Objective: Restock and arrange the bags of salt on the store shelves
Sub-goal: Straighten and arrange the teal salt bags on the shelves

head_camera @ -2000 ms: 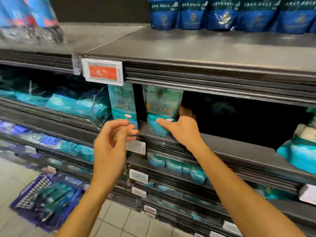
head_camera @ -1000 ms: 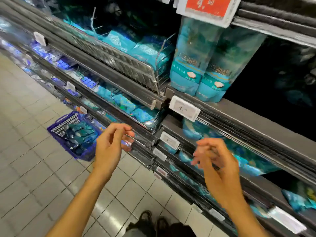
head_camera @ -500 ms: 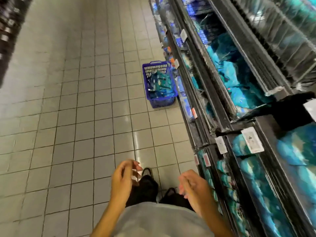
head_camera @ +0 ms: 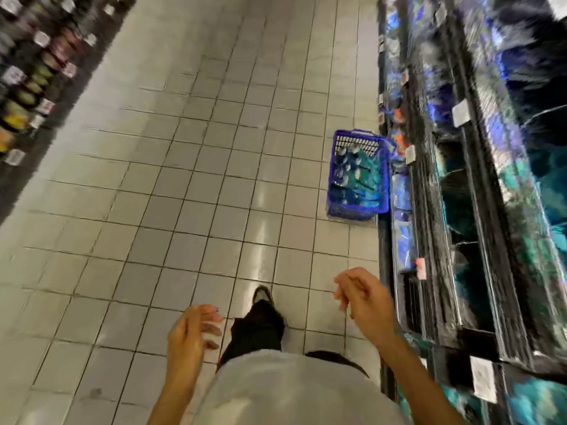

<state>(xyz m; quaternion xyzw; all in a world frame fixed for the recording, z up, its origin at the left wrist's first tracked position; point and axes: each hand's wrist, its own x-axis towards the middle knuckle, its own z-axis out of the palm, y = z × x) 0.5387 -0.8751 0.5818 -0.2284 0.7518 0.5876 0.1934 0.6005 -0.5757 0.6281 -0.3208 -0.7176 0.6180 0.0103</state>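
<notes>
A blue plastic basket (head_camera: 336, 173) stands on the tiled floor against the foot of the right-hand shelves, with several teal and blue salt bags (head_camera: 360, 171) lying in it. My left hand (head_camera: 191, 332) hangs low in front of me, fingers loosely curled, holding nothing. My right hand (head_camera: 363, 299) is raised a little higher and nearer the shelves, also loosely curled and empty. Both hands are well short of the basket. The shelves (head_camera: 478, 210) on the right carry teal and blue bags, blurred by motion.
Grey floor tiles (head_camera: 199, 179) fill the aisle between me and the basket. Another shelf unit (head_camera: 33, 72) with jars and price tags runs along the left edge. My dark trouser leg and shoe (head_camera: 260, 314) step forward below.
My view swung from the shelf front down the aisle. My right hand let go of the teal bag on the shelf. Both hands dropped, and the basket is now nearer, ahead on the right.
</notes>
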